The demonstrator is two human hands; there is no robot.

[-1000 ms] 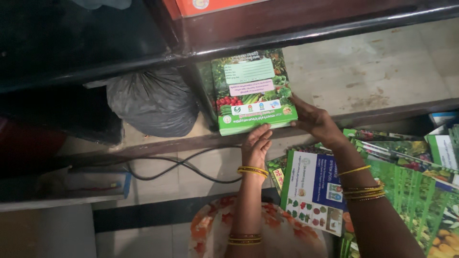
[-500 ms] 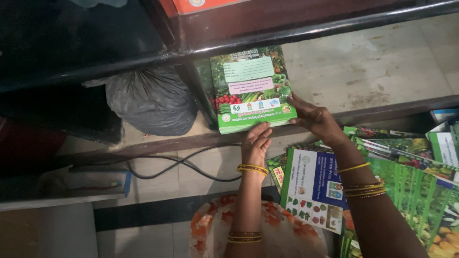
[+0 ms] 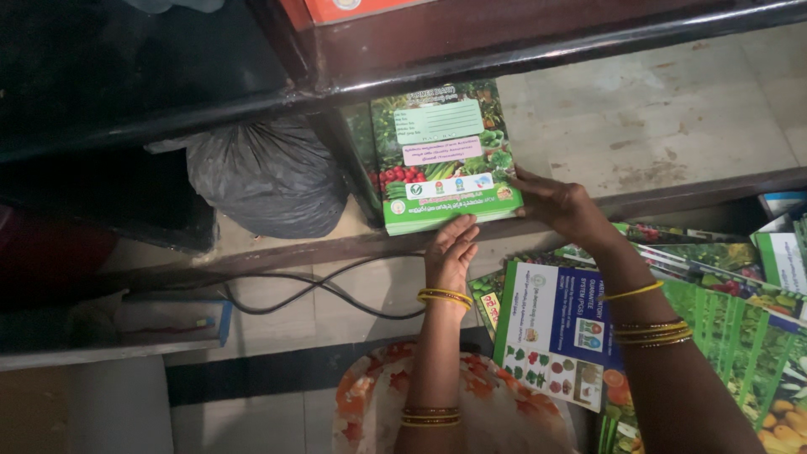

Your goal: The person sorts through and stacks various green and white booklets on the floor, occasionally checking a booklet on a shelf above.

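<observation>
both hands [image 3: 451, 250] [image 3: 561, 208] press a green booklet stack [image 3: 444, 155] (on the shelf [image 3: 672, 126]).

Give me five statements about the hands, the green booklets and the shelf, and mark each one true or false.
1. Both hands touch the green booklet stack on the shelf. True: the left hand is at its near edge, the right hand at its right corner.
2. A dark plastic bag sits right of the stack. False: it sits to the left.
3. More booklets lie under the right forearm. True.
4. A black cable lies on the floor below the shelf. True.
5. The wrists are bare. False: both wear yellow bangles.
</observation>
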